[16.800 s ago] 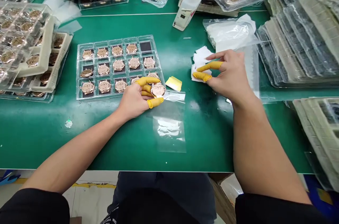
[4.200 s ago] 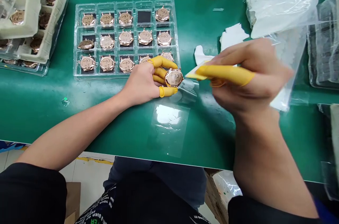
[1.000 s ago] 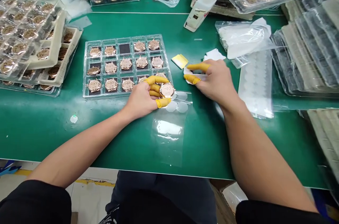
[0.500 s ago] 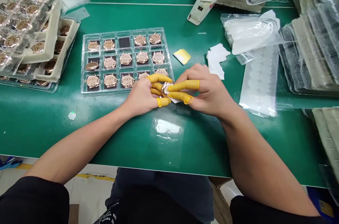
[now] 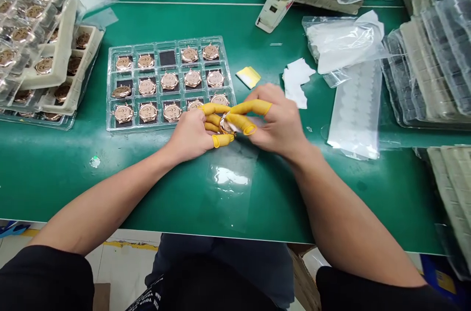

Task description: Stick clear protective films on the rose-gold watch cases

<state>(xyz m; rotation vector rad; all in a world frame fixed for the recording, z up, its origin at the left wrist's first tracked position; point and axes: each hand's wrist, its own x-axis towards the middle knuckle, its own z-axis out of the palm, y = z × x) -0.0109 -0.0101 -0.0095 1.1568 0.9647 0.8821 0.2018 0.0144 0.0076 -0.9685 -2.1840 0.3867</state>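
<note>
My left hand [image 5: 191,133] grips a rose-gold watch case [image 5: 225,125] between its yellow finger cots, just off the lower right corner of a clear plastic tray [image 5: 109,90]. My right hand [image 5: 275,119] meets it from the right, its yellow-cotted fingertips pressing a small white wipe [image 5: 231,122] against the case. The fingers hide most of that case. The tray holds several similar rose-gold cases in black-backed cells, and one cell in the top row shows only its black pad.
A clear film sheet [image 5: 230,178] lies under my hands. Nearby are a yellow-and-white pad [image 5: 248,77], white wipes [image 5: 296,80], a bag of white cloth [image 5: 344,41] and a scalloped film strip [image 5: 353,110]. Stacked watch trays [image 5: 37,56] crowd the left side.
My right hand has moved left from the wipes to the watch case, bringing a piece of white wipe onto it. My left hand still holds the case, and the view has shifted slightly.
</note>
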